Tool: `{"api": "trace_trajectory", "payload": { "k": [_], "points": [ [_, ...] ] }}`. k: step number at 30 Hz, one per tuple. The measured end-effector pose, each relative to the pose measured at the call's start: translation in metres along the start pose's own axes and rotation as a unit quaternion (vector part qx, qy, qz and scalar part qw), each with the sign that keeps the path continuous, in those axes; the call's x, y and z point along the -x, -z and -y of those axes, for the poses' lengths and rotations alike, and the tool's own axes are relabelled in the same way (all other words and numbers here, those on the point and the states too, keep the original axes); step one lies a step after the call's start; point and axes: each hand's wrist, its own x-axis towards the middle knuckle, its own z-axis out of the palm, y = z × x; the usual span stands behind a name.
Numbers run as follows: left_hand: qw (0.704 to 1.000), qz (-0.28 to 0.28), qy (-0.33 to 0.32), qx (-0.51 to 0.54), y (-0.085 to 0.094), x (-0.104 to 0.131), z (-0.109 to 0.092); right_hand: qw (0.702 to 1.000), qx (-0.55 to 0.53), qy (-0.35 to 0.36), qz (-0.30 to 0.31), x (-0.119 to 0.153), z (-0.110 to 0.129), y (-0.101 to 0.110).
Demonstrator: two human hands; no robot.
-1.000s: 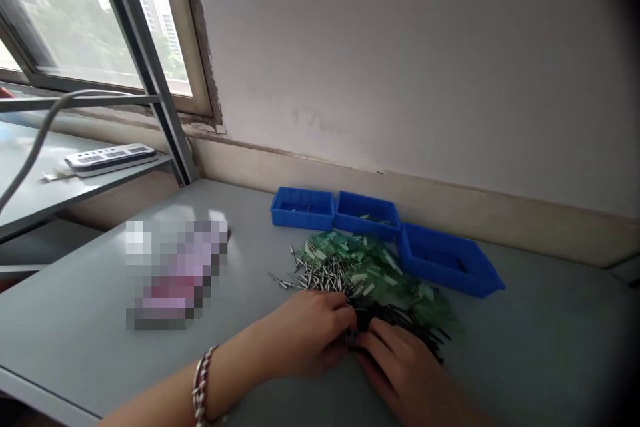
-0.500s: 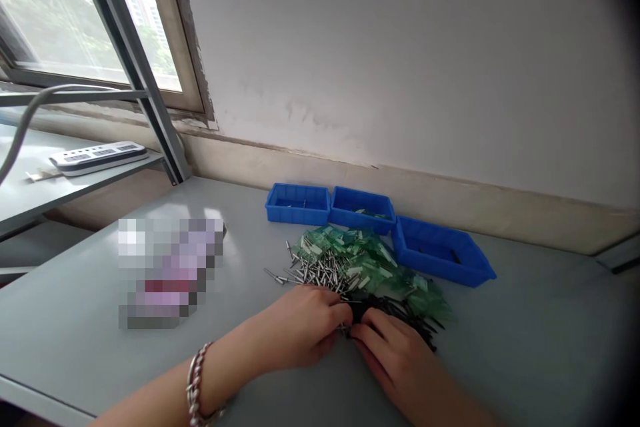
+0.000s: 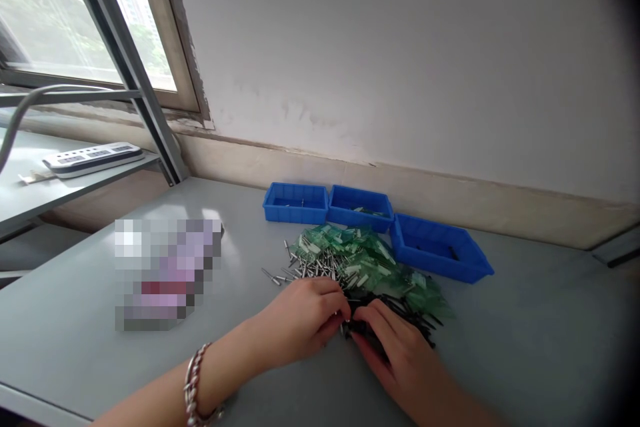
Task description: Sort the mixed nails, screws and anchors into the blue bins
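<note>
Here, black pieces (image 3: 414, 317), beside right hand (image 3: 397, 350)

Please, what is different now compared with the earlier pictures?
The view has shifted slightly, so the bins sit further left and higher in the picture. The right hand reaches slightly closer to the left hand; whether anything was taken or released is hidden. The metal pins and green bags look unmoved.

One head-worn camera looks forward and down over the nearby table (image 3: 525, 333) toward the wall (image 3: 400, 67).
</note>
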Motion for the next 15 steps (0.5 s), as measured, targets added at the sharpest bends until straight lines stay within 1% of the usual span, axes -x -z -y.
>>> {"api": "trace_trajectory", "payload": {
  "k": [6,15],
  "points": [
    [0.998,-0.028,0.010,0.059,0.0010,-0.0007,-0.0007,1.000,-0.004,-0.007,-0.018,-0.0006,-0.0003,0.0015],
    [0.998,-0.027,0.015,0.057,0.0044,-0.0025,-0.0013,0.999,0.007,-0.001,-0.044,-0.0006,0.0012,0.0028]
  ]
}}
